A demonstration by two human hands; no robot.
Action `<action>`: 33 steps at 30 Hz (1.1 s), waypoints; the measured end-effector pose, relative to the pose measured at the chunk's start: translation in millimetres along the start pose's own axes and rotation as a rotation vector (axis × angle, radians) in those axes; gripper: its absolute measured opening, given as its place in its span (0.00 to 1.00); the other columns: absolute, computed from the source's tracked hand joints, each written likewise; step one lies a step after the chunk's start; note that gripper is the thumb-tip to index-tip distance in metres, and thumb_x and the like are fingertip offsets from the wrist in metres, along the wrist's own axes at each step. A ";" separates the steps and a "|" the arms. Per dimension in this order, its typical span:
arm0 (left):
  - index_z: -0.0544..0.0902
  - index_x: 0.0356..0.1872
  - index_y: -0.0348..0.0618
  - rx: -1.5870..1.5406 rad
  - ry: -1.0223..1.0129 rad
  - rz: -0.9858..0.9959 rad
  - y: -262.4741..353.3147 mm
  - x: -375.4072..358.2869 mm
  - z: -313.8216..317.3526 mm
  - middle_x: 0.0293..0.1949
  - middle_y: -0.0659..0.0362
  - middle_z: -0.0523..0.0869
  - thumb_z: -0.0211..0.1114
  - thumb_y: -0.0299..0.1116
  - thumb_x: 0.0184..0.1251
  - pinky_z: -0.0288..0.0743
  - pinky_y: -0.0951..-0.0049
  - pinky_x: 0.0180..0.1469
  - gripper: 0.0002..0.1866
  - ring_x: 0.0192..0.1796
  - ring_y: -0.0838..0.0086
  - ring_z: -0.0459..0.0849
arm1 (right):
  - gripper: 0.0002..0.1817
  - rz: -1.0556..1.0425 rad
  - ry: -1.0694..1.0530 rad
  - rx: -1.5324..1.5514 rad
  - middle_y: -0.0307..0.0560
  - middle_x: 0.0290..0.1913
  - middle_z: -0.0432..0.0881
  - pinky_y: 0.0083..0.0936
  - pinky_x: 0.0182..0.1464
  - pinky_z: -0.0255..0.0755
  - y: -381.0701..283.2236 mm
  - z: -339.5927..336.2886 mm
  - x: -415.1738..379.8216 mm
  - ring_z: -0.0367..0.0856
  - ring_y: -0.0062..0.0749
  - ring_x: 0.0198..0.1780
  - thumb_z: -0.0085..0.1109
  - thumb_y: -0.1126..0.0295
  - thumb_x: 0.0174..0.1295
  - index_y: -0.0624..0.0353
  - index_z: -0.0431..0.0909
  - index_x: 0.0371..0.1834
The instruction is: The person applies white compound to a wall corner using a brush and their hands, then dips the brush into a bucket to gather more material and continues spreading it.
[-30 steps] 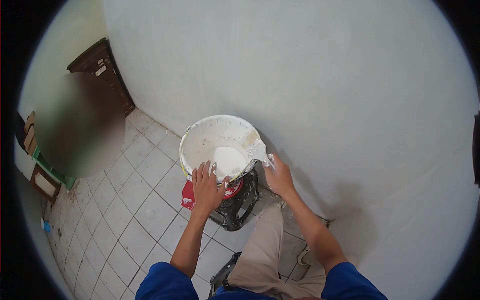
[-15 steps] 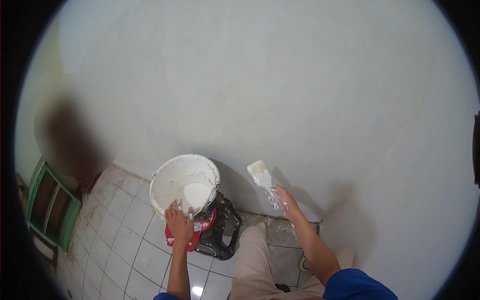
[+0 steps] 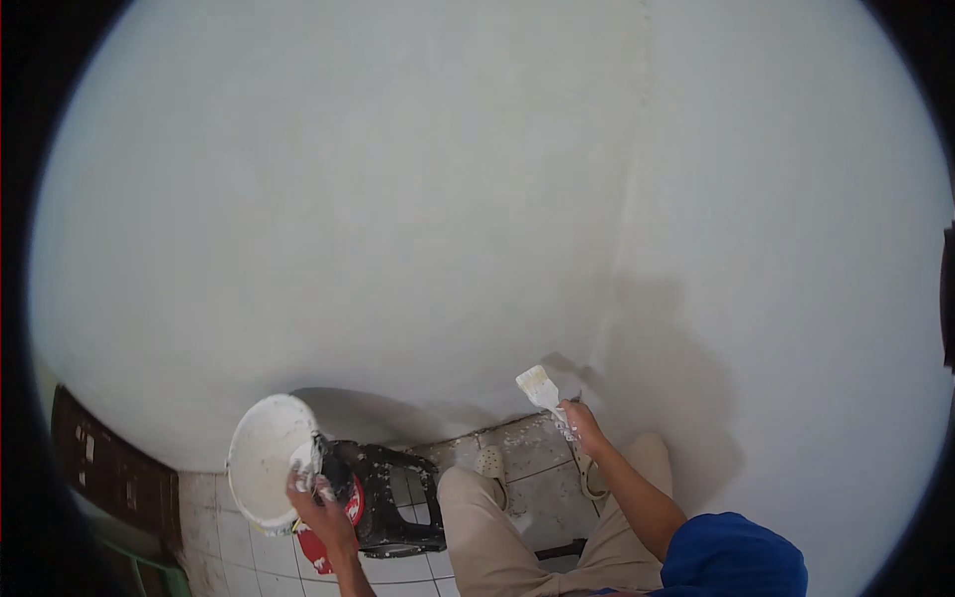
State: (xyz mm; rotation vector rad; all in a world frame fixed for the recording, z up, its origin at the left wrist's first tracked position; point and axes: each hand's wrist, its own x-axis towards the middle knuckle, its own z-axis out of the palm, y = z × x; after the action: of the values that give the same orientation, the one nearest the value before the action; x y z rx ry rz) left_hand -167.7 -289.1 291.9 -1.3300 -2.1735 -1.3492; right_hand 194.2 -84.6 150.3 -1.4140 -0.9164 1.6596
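My right hand (image 3: 585, 428) is closed round the handle of a paint-covered brush (image 3: 540, 387), its bristles pointing up and left. The white bucket (image 3: 261, 463) holds white paint and is beside a black stool (image 3: 403, 497). At the bucket's right rim is my left hand (image 3: 320, 504), paint on its fingers, which are bent over the edge; whether they grip the rim is hard to make out. A red item (image 3: 314, 550) shows under the bucket and my left wrist.
A pale wall (image 3: 398, 229) fills the upper view, with a corner to the right. Tiled floor (image 3: 542, 488) with paint spots lies below, where my legs and light clogs (image 3: 491, 465) are. Brown furniture (image 3: 114, 463) and a green frame (image 3: 154, 572) are at the lower left.
The view has turned to the right, so the bucket and stool appear further left and lower. My right hand still holds the brush, and my left hand has shifted to the bucket's right rim.
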 end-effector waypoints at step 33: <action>0.70 0.52 0.33 0.137 -1.836 0.374 63.0 -166.9 551.7 0.50 0.43 0.75 0.51 0.46 0.61 0.66 0.61 0.57 0.26 0.55 0.53 0.71 | 0.29 0.472 0.473 -0.554 0.63 0.39 0.77 0.40 0.49 0.68 290.9 -146.8 299.0 0.76 0.52 0.44 0.43 0.48 0.53 0.67 0.77 0.36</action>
State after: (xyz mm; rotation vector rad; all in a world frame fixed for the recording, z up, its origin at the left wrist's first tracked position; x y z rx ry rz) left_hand 102.4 74.0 -70.7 -3.2792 -2.1765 0.6633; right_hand 281.8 55.3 -260.0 -2.4270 -0.8329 1.3170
